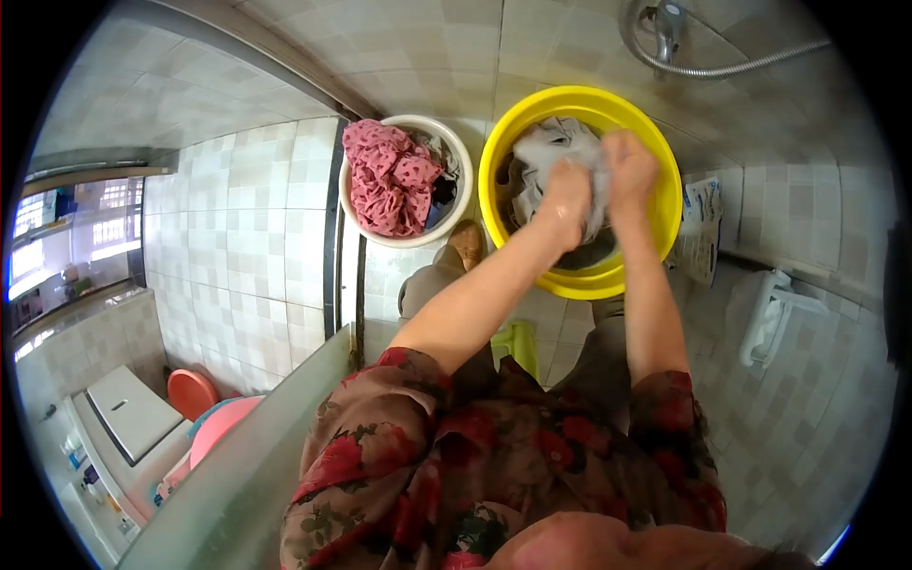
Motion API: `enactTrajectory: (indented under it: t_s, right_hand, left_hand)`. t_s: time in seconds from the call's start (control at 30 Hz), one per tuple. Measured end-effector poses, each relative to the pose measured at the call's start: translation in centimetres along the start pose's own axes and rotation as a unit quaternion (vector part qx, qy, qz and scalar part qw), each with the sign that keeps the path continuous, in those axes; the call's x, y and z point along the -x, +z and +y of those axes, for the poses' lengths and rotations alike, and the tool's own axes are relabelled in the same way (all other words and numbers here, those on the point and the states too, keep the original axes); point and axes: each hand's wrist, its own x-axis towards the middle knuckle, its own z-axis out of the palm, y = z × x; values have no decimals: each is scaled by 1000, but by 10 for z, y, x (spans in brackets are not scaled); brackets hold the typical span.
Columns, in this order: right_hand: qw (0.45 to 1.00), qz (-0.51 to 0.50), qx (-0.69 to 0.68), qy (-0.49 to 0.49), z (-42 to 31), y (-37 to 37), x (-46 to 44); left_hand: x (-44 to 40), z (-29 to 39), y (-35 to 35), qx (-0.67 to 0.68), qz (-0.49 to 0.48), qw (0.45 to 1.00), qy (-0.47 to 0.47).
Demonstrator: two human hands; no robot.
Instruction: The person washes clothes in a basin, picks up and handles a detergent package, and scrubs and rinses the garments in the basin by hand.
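A yellow basin (496, 204) stands on the tiled floor in front of me, with wet light-grey cloth (546, 152) and darker cloth inside. My left hand (568, 198) is closed on the grey cloth near the middle of the basin. At the basin's right side my right hand (629, 171) is closed too, against the right edge of the same cloth; its fingers are slightly blurred. To the left, a white basin (465, 180) holds pink patterned cloth (389, 176) and some darker cloth.
A shower hose (703, 72) hangs on the wall at the upper right. Beside the yellow basin is a printed bag (701, 223). A white rack (768, 318) is at the right. A green stool (518, 344) is beneath me, and a glass panel (256, 456) is at lower left.
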Motion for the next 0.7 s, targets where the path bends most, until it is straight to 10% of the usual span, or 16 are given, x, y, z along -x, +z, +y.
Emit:
enactTrajectory:
  t_s: [0.03,0.1,0.17,0.2,0.23,0.33,0.4,0.7]
  right_hand:
    - [981,14,-84,172,7,-5,-15]
    - [988,34,-63,135,-12,-8,5]
    - [975,-13,89,-205,-32,3,37]
    - [970,-46,72,-226,-47,8,54]
    - [965,-80,54,-244,-59,10,64]
    - [971,-5,167,-168,-17,10,31]
    - [989,51,128,-59,12,-3,-7]
    - [996,-48,-75,-31,3,-42,-19]
  left_hand:
    - [7,-3,11,-141,58,988,9]
    - [25,19,17,-177,55,983,-1]
    - [-17,11,-17,-119,-92,984,99]
    - [-76,-13,-56,214,-399,887,86]
    - [-22,26,-25,95,-93,991,-1]
    - [-25,2,-26,292,-162,943,-1]
    - [-5,12,-3,-53,-48,995,-67]
    - [-4,42,14,-80,-37,985,146]
